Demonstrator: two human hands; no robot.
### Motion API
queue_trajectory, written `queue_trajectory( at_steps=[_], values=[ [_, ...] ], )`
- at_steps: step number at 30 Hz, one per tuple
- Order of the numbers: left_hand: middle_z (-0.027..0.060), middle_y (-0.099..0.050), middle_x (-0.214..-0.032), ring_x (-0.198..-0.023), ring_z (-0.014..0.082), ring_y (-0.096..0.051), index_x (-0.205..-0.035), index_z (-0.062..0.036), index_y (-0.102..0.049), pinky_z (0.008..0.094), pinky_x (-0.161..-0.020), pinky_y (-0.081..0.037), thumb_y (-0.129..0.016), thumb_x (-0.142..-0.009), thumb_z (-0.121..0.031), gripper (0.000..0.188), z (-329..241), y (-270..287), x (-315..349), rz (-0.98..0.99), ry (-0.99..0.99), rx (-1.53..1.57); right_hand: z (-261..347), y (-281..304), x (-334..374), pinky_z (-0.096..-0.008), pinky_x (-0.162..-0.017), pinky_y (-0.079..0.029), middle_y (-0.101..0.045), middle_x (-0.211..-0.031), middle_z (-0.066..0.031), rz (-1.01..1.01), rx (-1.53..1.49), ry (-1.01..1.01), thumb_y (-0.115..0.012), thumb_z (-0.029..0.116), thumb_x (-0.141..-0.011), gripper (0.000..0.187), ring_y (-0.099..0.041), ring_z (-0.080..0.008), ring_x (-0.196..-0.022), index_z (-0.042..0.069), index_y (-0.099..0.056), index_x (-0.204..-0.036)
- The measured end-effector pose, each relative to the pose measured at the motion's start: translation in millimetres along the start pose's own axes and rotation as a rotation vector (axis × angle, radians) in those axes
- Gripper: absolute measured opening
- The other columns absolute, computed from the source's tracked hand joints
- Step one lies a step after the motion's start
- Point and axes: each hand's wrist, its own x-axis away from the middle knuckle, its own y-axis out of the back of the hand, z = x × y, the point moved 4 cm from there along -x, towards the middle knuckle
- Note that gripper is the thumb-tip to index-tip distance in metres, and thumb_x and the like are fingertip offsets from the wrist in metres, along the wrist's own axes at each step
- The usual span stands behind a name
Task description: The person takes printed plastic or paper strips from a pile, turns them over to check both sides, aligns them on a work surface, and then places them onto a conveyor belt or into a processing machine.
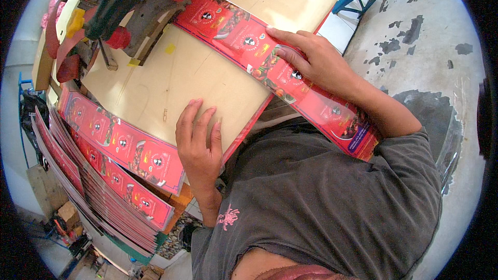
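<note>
1. Dark grey shirt (332,197) on the person's torso, nearest the camera.
2. Right hand (324,59) lies flat, fingers extended, on a red printed strip (244,39) that crosses the cream table (207,75) and overhangs its near edge.
3. Left hand (199,137), fingers loosely bent, is at the table's near left corner.
4. Dark green machine (129,0) stands toward the far edge.

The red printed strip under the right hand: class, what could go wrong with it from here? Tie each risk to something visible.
1. The red printed strip juts past the near edge of the cream board, so its end might bend or snag on the grey shirt.
2. Only the right hand is on it; the left hand rests on the board, so the strip could swing askew.
</note>
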Motion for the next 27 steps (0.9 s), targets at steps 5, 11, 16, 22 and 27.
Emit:
queue_trajectory(
  at_steps=[5, 11, 16, 22, 27],
  values=[
    [0.0173, -0.066, -0.142, -0.133, 0.0376, -0.062, -0.121, -0.0047, -0.074, 0.0477, -0.114, -0.048, -0.069, -0.097, -0.009, 0.025, 1.0, 0.4, 0.7, 0.001, -0.004, 0.013, 1.9, 0.8, -0.4, -0.0462, -0.088, -0.054, -0.069, -0.101, -0.0226, 0.054, -0.009, -0.060, -0.065, 0.025, -0.106, 0.045, -0.069, -0.0395, -0.096, 0.014, -0.062, -0.150],
    [0.0179, -0.065, -0.143, -0.135, 0.0379, -0.061, -0.122, -0.0050, -0.075, 0.0474, -0.115, -0.047, -0.069, -0.096, -0.008, 0.027, 0.4, 0.3, 1.2, 0.009, 0.000, 0.008, -1.0, 0.8, -1.3, -0.0456, -0.093, -0.054, -0.072, -0.112, -0.0247, 0.066, -0.010, -0.060, -0.065, 0.023, -0.106, 0.044, -0.070, -0.0404, -0.104, 0.013, -0.062, -0.150],
    [0.0174, -0.065, -0.143, -0.135, 0.0373, -0.061, -0.122, -0.0051, -0.075, 0.0471, -0.115, -0.047, -0.070, -0.096, -0.008, 0.027, 0.0, 0.7, 1.9, 0.002, 0.013, 0.018, -3.1, 0.3, -3.4, -0.0450, -0.095, -0.055, -0.073, -0.116, -0.0253, 0.073, -0.025, -0.032, -0.065, 0.022, -0.106, 0.045, -0.071, -0.0397, -0.106, 0.012, -0.062, -0.150],
    [0.0171, -0.065, -0.144, -0.136, 0.0372, -0.060, -0.123, -0.0048, -0.074, 0.0473, -0.116, -0.047, -0.069, -0.097, -0.008, 0.026, -1.5, 1.3, 1.4, 0.012, 0.014, 0.010, -5.0, -1.5, -1.7, -0.0506, -0.092, -0.054, -0.071, -0.106, -0.0269, 0.030, -0.084, 0.030, -0.059, 0.034, -0.109, 0.046, -0.068, -0.0435, -0.102, 0.009, -0.062, -0.148],
    [0.0170, -0.065, -0.144, -0.136, 0.0370, -0.060, -0.123, -0.0050, -0.074, 0.0474, -0.116, -0.046, -0.068, -0.097, -0.008, 0.026, -0.2, 1.4, 2.0, 0.018, 0.016, 0.000, -5.4, -0.3, -2.9, -0.0500, -0.095, -0.054, -0.071, -0.111, -0.0274, 0.049, -0.096, 0.005, -0.059, 0.034, -0.109, 0.045, -0.069, -0.0440, -0.105, 0.009, -0.063, -0.147]
  ],
)
